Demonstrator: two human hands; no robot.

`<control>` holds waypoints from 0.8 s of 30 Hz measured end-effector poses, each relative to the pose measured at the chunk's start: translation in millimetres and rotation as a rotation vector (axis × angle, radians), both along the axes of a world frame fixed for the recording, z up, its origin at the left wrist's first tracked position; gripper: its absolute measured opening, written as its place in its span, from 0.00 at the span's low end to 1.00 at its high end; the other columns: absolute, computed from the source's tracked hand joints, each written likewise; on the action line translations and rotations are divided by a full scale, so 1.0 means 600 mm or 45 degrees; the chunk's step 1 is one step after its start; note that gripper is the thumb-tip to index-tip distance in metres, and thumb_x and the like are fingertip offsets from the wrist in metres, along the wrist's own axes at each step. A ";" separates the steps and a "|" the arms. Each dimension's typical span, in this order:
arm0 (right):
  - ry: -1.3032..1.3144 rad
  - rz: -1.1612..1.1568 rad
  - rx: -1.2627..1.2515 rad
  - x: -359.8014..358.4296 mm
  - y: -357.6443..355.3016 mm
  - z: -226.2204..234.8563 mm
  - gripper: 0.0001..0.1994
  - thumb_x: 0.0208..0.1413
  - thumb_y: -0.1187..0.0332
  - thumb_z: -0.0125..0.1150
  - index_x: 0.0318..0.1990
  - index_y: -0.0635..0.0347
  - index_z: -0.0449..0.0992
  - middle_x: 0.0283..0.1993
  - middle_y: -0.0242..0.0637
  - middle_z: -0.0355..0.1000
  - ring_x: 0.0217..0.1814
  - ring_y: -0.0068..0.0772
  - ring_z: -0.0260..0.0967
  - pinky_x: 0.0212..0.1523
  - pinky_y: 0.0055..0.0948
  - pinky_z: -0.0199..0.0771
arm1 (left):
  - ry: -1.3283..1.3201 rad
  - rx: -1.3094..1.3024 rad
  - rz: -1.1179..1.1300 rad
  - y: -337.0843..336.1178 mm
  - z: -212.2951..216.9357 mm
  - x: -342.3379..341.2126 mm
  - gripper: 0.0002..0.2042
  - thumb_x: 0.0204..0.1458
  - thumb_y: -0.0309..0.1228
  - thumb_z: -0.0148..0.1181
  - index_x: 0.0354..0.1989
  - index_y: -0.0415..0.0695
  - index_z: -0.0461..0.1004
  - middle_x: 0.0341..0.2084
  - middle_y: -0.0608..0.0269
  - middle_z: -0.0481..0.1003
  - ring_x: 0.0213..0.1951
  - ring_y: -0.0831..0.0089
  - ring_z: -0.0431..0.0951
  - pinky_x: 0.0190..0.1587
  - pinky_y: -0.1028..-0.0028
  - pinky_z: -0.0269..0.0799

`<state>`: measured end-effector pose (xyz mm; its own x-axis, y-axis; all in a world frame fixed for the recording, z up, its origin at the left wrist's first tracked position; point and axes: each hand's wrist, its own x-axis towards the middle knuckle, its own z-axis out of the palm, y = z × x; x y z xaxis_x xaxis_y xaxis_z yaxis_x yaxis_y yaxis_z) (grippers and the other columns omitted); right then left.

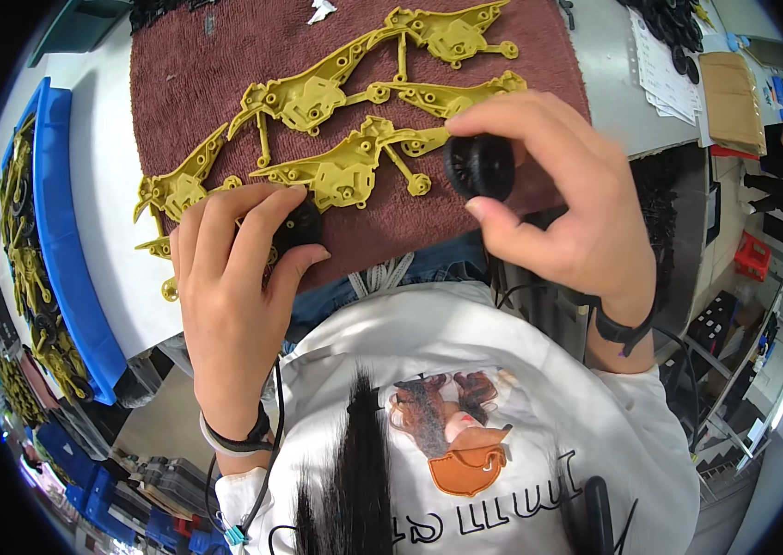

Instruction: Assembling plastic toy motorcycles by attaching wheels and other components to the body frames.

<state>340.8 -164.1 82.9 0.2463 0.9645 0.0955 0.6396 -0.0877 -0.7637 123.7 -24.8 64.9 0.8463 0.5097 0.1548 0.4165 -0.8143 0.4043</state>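
Observation:
My right hand pinches a black toy wheel between thumb and fingers, just above the near part of a maroon towel. Closer to the left, my left hand is closed on another black wheel, partly hidden by the fingers. Several yellow-green plastic frame halves lie on the towel in rough rows. One moulded frame half sits between my hands, with its tip beside the right wheel. Another frame half lies beyond my left hand, which covers some of the nearby pieces.
A blue tray with yellow-green pieces and black wheels stands at the left. At the far right of the table are black parts, white paper sheets and a brown paper packet. A red stool stands on the floor beyond.

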 end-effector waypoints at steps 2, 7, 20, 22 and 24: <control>-0.121 0.035 0.060 -0.008 0.004 -0.009 0.22 0.38 0.79 0.65 0.46 0.62 0.74 0.47 0.40 0.72 0.43 0.35 0.71 0.40 0.30 0.74 | -0.055 -0.020 0.022 0.000 -0.006 0.000 0.22 0.33 0.27 0.72 0.42 0.43 0.77 0.40 0.62 0.75 0.44 0.60 0.72 0.48 0.65 0.64; -0.393 0.145 0.028 -0.035 0.016 -0.016 0.22 0.35 0.78 0.67 0.44 0.63 0.74 0.45 0.43 0.71 0.45 0.48 0.71 0.44 0.37 0.73 | -0.027 0.072 0.033 -0.001 -0.006 0.000 0.19 0.35 0.29 0.71 0.40 0.45 0.78 0.36 0.65 0.75 0.41 0.63 0.71 0.46 0.65 0.63; -0.457 -0.261 0.047 0.035 -0.036 0.009 0.21 0.38 0.80 0.67 0.45 0.63 0.76 0.44 0.40 0.73 0.39 0.32 0.70 0.44 0.26 0.70 | -0.028 0.055 0.093 -0.005 -0.005 0.000 0.19 0.36 0.32 0.71 0.41 0.47 0.78 0.40 0.66 0.74 0.44 0.62 0.71 0.49 0.64 0.62; -0.393 -0.272 0.060 0.041 -0.040 0.002 0.20 0.38 0.79 0.68 0.44 0.62 0.76 0.43 0.40 0.72 0.40 0.38 0.70 0.43 0.29 0.71 | -0.011 0.070 0.096 -0.006 -0.001 0.002 0.19 0.36 0.32 0.71 0.41 0.47 0.78 0.40 0.65 0.74 0.44 0.62 0.71 0.49 0.64 0.63; -0.375 -0.261 0.068 0.043 -0.044 -0.008 0.18 0.37 0.77 0.69 0.40 0.62 0.74 0.43 0.40 0.72 0.43 0.45 0.70 0.42 0.35 0.71 | 0.000 0.085 0.090 -0.006 0.000 0.004 0.19 0.35 0.32 0.71 0.41 0.46 0.78 0.40 0.65 0.74 0.44 0.62 0.71 0.49 0.64 0.63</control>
<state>366.8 -190.5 78.1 0.3884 0.8897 0.2398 0.8061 -0.2020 -0.5562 125.8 -28.7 64.8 0.8084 0.5571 0.1903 0.4742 -0.8078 0.3503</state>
